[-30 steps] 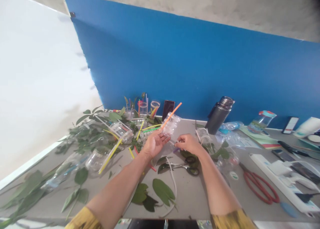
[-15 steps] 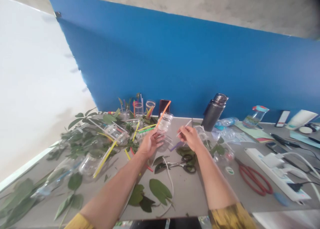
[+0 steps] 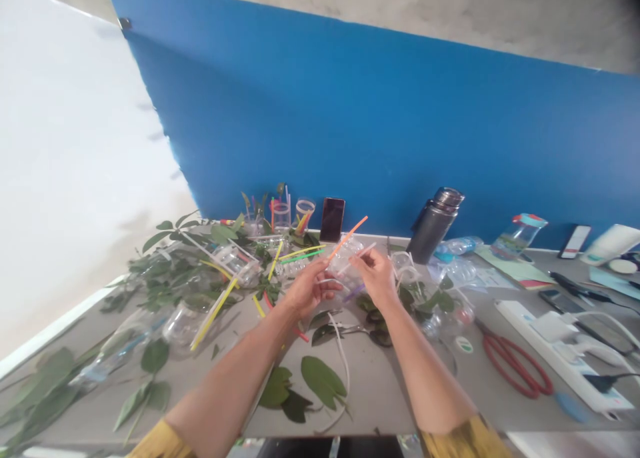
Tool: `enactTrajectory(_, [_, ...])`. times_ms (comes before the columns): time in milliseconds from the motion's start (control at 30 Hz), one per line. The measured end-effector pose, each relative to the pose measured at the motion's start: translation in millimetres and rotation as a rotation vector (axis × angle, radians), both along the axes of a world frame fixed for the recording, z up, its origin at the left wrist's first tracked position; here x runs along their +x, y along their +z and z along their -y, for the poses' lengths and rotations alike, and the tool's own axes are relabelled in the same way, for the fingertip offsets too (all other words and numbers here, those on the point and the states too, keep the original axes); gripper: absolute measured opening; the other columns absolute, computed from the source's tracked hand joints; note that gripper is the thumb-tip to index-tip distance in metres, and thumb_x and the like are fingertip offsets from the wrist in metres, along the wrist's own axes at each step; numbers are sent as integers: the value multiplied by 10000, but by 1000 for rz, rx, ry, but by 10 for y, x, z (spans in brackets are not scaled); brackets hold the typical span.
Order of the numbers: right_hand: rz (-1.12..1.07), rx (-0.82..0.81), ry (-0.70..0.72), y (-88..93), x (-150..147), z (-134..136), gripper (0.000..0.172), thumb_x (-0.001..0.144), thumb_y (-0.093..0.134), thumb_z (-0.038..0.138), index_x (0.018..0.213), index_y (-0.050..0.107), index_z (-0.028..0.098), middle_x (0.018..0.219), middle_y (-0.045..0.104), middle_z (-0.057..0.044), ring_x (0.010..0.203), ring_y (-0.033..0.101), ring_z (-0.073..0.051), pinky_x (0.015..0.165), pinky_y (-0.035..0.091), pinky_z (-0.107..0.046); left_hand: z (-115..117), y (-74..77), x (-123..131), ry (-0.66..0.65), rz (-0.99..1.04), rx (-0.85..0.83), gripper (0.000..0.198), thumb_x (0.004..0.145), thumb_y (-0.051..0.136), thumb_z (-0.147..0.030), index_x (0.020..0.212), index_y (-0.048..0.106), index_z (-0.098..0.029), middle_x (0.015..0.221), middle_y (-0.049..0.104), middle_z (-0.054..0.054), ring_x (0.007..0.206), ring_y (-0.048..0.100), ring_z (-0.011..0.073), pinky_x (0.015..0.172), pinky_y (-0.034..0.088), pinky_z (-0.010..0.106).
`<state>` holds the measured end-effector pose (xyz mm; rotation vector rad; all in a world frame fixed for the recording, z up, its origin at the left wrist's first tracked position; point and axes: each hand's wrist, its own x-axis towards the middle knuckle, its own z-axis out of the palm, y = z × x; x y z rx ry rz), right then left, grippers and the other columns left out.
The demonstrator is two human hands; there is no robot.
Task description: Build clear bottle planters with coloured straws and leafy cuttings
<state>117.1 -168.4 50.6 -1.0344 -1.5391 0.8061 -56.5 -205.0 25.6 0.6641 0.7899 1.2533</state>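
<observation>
L hand (image 3: 313,286) grips clear plastic bottle (image 3: 344,263) w/ orange straw (image 3: 350,235); R hand (image 3: 377,275) pinches thin white straw (image 3: 361,255). Hard squeeze could buckle bottle.

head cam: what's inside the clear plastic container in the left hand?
An orange straw stands in the clear plastic container, its top sticking out. The right hand holds a pale straw against it. The left hand covers its base; what lies there is hidden.

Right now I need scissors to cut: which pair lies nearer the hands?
The dark-handled scissors, just below the right hand; the red-handled scissors lie farther right, near the white power strip.
</observation>
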Motion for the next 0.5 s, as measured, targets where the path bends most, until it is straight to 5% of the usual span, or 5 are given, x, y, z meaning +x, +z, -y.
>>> enactTrajectory(300, [10,109,-142,-3,-46,41,323,744,746,473,865,575,228,614,396,83,580,399,-136,581,373,-276,7,-11,29,31,131,13,237,828,747,-268,994,642,-133,830,725,93,809,785,297,744,591,352])
enactTrajectory(500, [13,95,-139,-8,-62,35,353,740,740,472,905,531,240,596,361,104,547,376,-132,547,344,-277,37,16,80,22,53,146,438,688,902,-254,1046,668,-158,891,739,58,781,762,244,762,577,346])
